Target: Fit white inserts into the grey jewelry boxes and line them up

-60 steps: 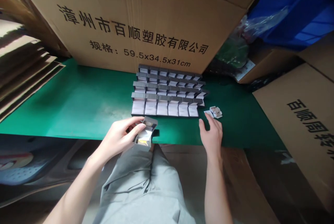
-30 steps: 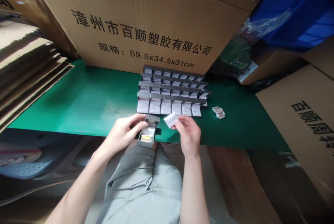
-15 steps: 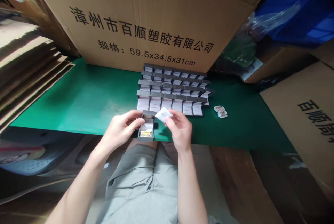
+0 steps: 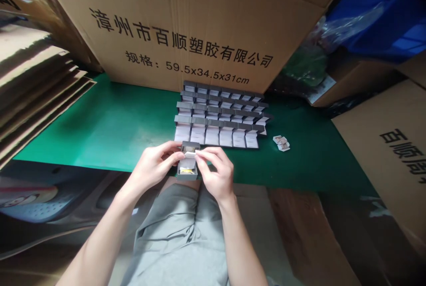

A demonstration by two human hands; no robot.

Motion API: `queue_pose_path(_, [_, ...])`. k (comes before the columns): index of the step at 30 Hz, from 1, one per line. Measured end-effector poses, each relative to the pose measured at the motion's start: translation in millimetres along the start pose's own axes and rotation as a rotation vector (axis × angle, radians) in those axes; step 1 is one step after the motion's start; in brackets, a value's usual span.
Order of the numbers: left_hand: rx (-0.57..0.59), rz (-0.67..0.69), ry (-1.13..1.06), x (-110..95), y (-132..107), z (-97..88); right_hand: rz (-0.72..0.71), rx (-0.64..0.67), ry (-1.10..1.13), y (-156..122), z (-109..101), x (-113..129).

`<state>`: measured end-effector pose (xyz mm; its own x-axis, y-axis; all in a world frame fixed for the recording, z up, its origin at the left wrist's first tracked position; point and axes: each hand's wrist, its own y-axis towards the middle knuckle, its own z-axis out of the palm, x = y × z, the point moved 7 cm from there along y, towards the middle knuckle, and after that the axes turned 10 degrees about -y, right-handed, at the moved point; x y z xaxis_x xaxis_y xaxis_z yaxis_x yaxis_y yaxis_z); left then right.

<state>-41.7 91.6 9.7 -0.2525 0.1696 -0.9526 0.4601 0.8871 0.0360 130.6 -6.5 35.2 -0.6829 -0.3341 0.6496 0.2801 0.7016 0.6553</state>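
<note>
Near the table's front edge, my left hand (image 4: 159,161) grips the left side of a small dark grey box (image 4: 187,176) that stands open. Something yellow and white shows in the box's near part. A small white card (image 4: 190,155) lies across the box's upper part, pinched at its right end by my right hand (image 4: 217,171); my left thumb is close to its other end. Just beyond are several rows of similar dark grey boxes (image 4: 213,136), lids raised, with white inserts inside.
Right of the rows, a few small white and brown pieces (image 4: 282,143) lie on the green table (image 4: 83,130). A big cardboard carton (image 4: 199,19) stands behind. Stacked cardboard sheets (image 4: 43,86) rise at left; another carton (image 4: 389,144) and a blue bin (image 4: 382,15) are at right.
My right hand has moved left with the white card, from beside the box to over its upper part. The left hand still holds the box in the same place.
</note>
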Motion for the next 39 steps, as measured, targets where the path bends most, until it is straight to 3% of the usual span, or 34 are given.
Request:
queue_pose_path(11, [0.01, 0.047, 0.05, 4.2, -1.3, -0.5, -0.054, 0.012, -0.035, -2.4, 11.0, 4.0])
queue_pose_path(17, [0.009, 0.019, 0.063, 1.7, -2.7, 1.7, -0.009, -0.011, -0.049, -5.9, 10.9, -2.8])
queue_pose_path(32, [-0.018, 0.055, 0.071, 0.4, -2.4, 4.4, -0.051, -0.079, -0.037, -1.7, 2.0, 3.6])
queue_pose_path(39, [-0.013, 0.067, 0.076, 0.3, -3.5, 3.5, -0.046, -0.019, -0.067, -0.8, 9.1, 1.3])
